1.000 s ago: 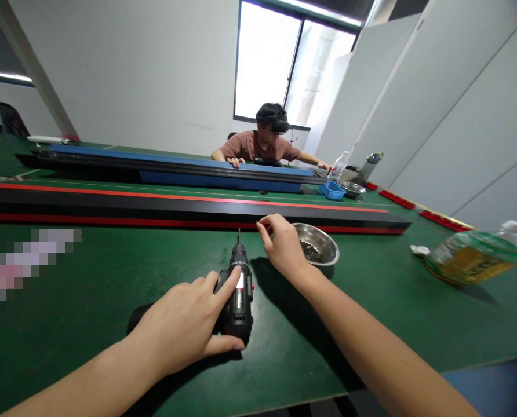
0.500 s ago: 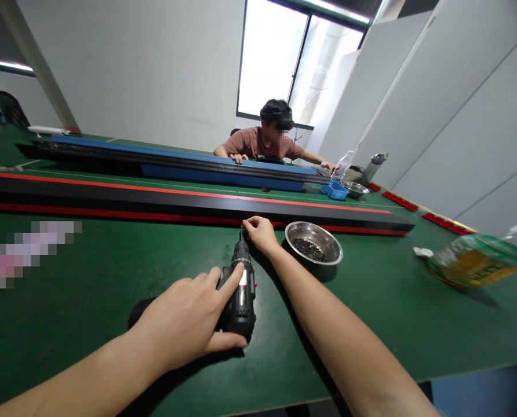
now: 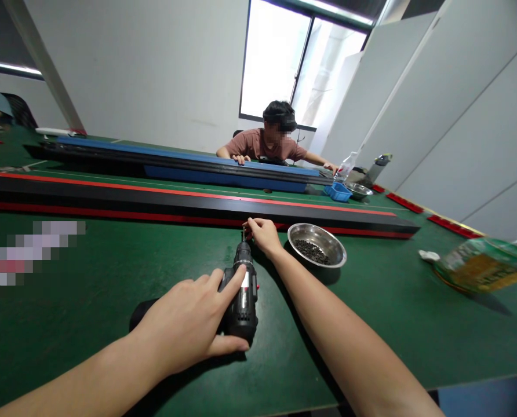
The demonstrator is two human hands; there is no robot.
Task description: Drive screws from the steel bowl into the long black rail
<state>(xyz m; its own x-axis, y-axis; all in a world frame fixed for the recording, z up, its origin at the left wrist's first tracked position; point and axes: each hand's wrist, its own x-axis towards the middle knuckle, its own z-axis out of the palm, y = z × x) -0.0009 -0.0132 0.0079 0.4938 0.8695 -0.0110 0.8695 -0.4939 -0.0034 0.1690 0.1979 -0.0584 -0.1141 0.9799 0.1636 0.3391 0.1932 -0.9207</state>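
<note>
A black cordless drill [image 3: 242, 292] lies on the green table [image 3: 88, 278], its bit pointing away from me. My left hand [image 3: 189, 321] rests on the drill's body, fingers wrapped loosely round it, the forefinger stretched along the top. My right hand [image 3: 262, 234] is at the bit's tip, its fingers pinched together on something too small to make out. Just to the right stands a steel bowl [image 3: 317, 246] holding several small dark screws. A long black bar with red edges [image 3: 189, 202] runs across the table just beyond the bit.
A second long bar, blue and black [image 3: 175, 165], lies further back, where another person [image 3: 267, 142] sits with hands on it. By them are a blue tray [image 3: 339, 191], a steel bowl [image 3: 358, 190] and bottles. A plastic bottle [image 3: 480, 266] lies at right.
My right hand moved left from above the steel bowl to the drill bit's tip and pinched there. My left hand stayed on the drill.
</note>
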